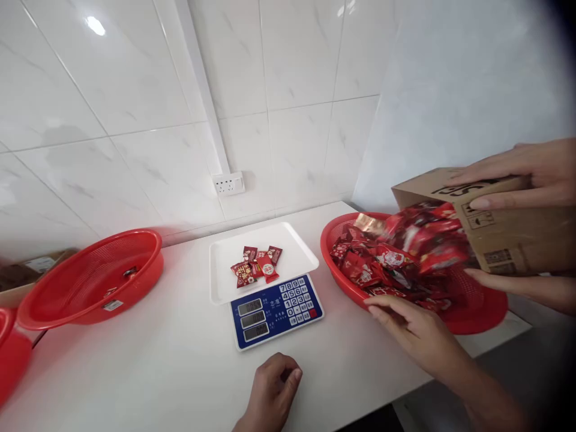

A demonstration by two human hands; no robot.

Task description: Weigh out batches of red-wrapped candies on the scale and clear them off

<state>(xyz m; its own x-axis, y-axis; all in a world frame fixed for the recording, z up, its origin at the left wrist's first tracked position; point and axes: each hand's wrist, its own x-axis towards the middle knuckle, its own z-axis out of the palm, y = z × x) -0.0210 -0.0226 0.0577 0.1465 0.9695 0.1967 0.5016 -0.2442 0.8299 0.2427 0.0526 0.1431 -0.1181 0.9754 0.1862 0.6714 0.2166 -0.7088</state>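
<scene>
My left hand (273,390) rests on the white table in front of the scale, its fingers curled in with nothing visible in them. My right hand (411,330) grips the near rim of a red plastic basket (330,243), thumb and fingers closed on the edge. Red-wrapped candies (360,267) heap up inside this basket. Over its right side a tilted cardboard box (508,234) pours out more packets, blurred by motion. Another person's hands hold that box. Between my hands and the wall stands a digital scale (276,312), with several small wrapped candies (256,264) on its white tray (292,240).
At the left is another red basket (94,288) with a small wrapped piece in it. Part of a further red basket (11,354) shows at the left edge. A wall socket (228,183) sits on the tiled wall behind. The table's front edge runs past my right forearm.
</scene>
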